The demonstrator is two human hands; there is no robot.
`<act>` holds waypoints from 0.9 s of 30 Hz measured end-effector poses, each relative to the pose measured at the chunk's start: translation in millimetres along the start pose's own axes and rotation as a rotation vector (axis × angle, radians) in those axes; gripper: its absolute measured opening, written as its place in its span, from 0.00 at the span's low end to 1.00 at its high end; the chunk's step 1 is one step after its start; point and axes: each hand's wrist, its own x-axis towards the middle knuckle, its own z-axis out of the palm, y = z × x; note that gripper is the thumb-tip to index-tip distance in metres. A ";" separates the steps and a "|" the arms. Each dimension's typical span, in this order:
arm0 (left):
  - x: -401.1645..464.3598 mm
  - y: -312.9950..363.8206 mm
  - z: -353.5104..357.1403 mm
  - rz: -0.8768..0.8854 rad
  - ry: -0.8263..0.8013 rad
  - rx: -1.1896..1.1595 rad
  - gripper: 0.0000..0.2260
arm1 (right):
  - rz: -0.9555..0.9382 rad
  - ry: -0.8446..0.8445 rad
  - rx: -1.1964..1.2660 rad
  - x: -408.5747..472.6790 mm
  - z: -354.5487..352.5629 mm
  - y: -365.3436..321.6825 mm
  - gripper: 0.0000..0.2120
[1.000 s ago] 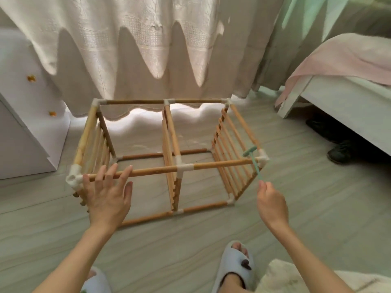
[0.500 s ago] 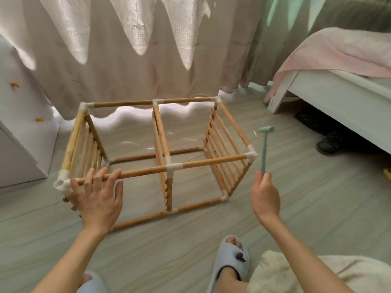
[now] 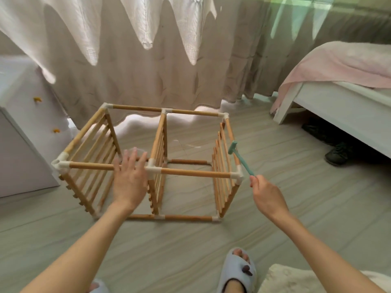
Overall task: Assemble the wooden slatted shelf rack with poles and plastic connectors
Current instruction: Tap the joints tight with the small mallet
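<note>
On floor, centre frame: rack (image 3: 160,166) stands assembled. Left hand (image 3: 130,178) splayed flat on near top pole; right hand (image 3: 267,195), four o'clock of corner connector (image 3: 238,175), pinches small mallet (image 3: 240,158). Frame likely light, joints loose; best gripped at poles.

Bare forearms, pale-blue open-toe slippers (image 3: 237,273)

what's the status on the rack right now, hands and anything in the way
Left hand open, flat on rack's front top pole. Right hand gripping small green hammer by the near right corner connector. Nothing blocking.
</note>
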 end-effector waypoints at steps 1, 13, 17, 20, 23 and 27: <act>-1.5 23.8 5.8 0.131 -0.025 -0.040 0.25 | -0.022 0.024 0.008 0.4 -4.6 -4.5 0.14; -17.5 89.2 36.9 0.312 -0.309 0.010 0.28 | 0.132 0.002 -0.042 -1.8 -8.8 7.7 0.17; -21.6 80.5 44.0 0.343 -0.250 -0.045 0.29 | 0.016 0.352 0.292 2.1 -22.0 -0.2 0.12; -24.0 74.4 43.8 0.350 -0.218 -0.058 0.24 | 0.108 -0.023 -0.013 -10.1 -0.2 7.4 0.16; -25.4 68.4 40.4 0.343 -0.202 -0.077 0.21 | 0.143 0.079 0.026 -10.8 2.9 13.3 0.17; -32.1 57.6 38.6 0.307 -0.194 -0.131 0.20 | -0.005 0.280 0.125 -15.3 -8.8 6.2 0.12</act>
